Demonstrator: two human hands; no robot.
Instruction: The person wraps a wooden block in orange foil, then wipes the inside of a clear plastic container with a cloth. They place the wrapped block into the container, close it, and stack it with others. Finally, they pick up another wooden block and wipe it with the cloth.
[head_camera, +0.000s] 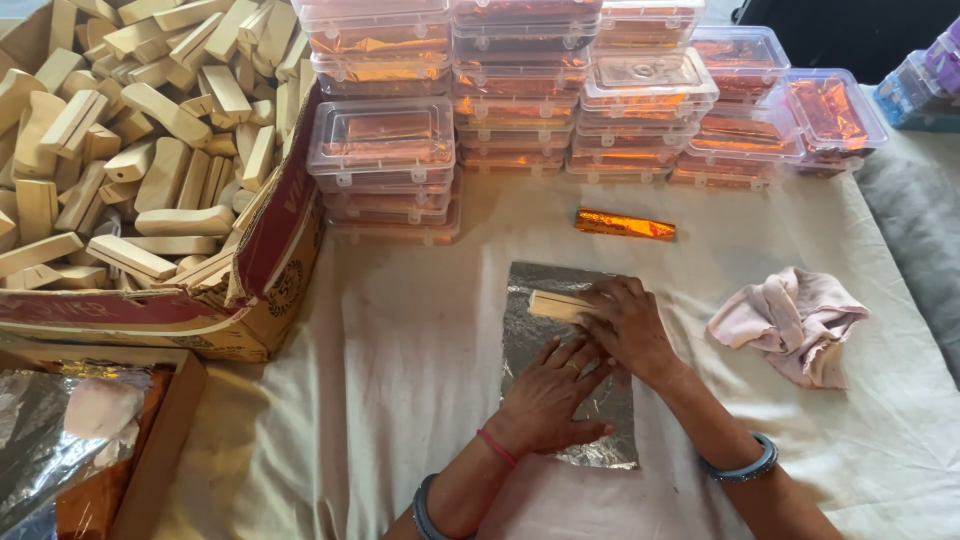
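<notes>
A silver foil sheet (545, 300) lies on the white cloth in front of me. On its upper part rests a pale wooden block (555, 304). My right hand (628, 325) covers the block's right end, fingers curled on it. My left hand (550, 392) lies flat on the foil just below, fingers spread toward the block. A block wrapped in orange foil (624, 224) lies further back on the cloth.
A cardboard box (270, 250) heaped with several bare wooden blocks (140, 130) stands at the left. Stacks of clear plastic cases (520, 90) holding orange-wrapped pieces line the back. A crumpled pink cloth (790, 320) lies right. A second box with foil sheets (40, 440) sits bottom left.
</notes>
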